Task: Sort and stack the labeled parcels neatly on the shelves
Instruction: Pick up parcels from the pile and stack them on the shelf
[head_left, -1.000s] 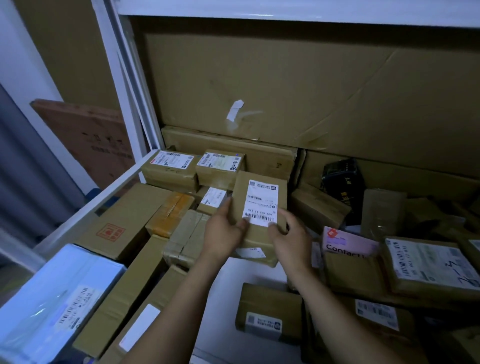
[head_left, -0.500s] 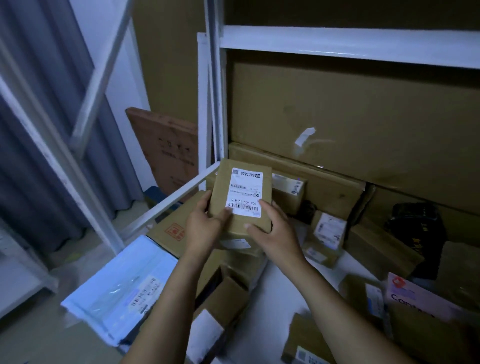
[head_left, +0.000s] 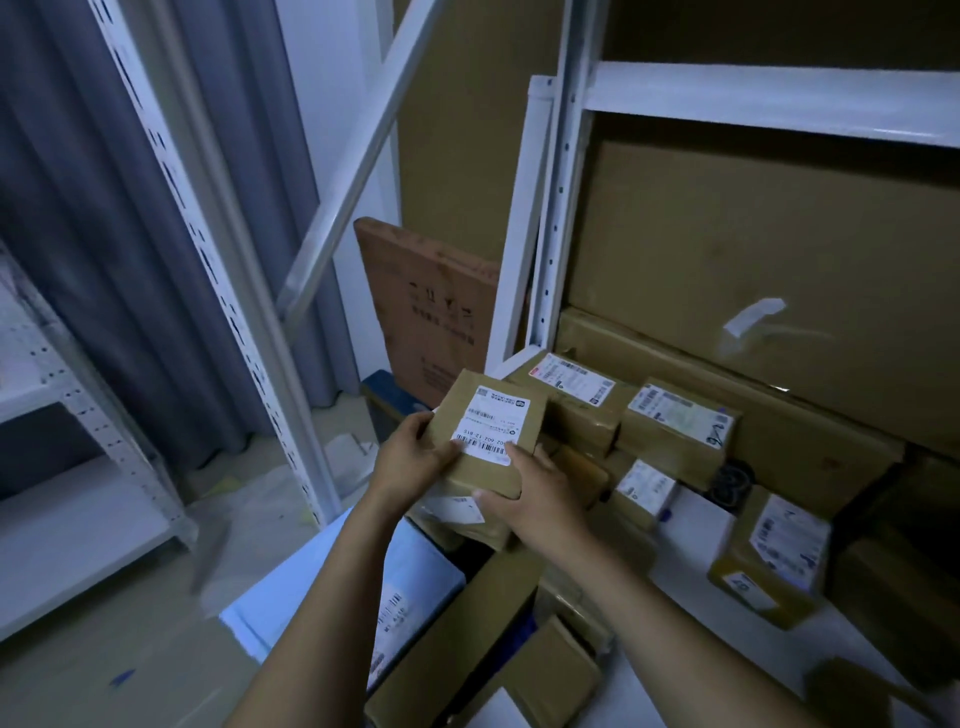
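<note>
At mid-frame our left hand (head_left: 413, 460) curls round the left edge of the small brown cardboard parcel with a white barcode label (head_left: 493, 421), thumb on top. The parcel sits between both hands, over the left end of the white metal shelf (head_left: 680, 577), its long axis pointing up-frame. Our right hand (head_left: 537, 501) pinches its near right corner, and both hands are equally near.

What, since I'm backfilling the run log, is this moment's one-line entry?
left hand: grips labeled parcel | right hand: grips same parcel | parcel: label up, at shelf's left end, not yet placed
</note>
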